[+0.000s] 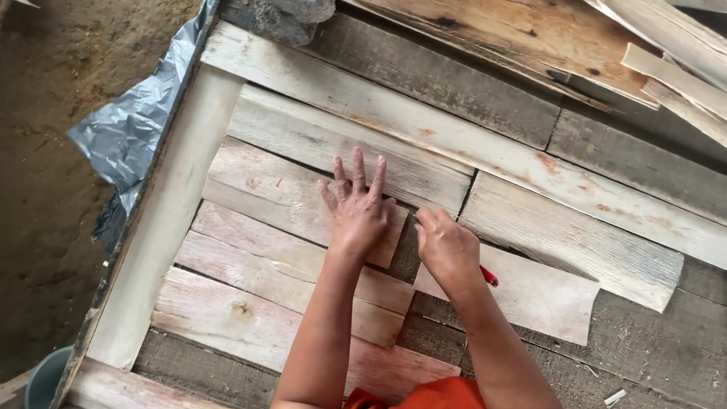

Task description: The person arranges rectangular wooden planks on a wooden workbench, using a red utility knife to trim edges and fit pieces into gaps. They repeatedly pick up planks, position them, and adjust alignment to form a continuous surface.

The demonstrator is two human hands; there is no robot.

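The right hand (447, 246) is curled shut around a red pencil-like tool (489, 276), of which only the red end shows at the wrist side (the tip is hidden under the fist), and it bears down at the end of a short pale board (303, 201). The left hand (362, 208) lies flat and wide open on that same board, fingers spread toward 12 o'clock, holding nothing, only pressing. Judging by the layout, about 5 short boards already lie side by side inside the pale wooden frame (170, 220), filling its 9 o'clock half; the 3 o'clock half has just 2 loose pieces, so much is left. The boards look rough-sawn, whitish with pink stains. Grey plastic sheet (132, 132) sits at 10 o'clock.
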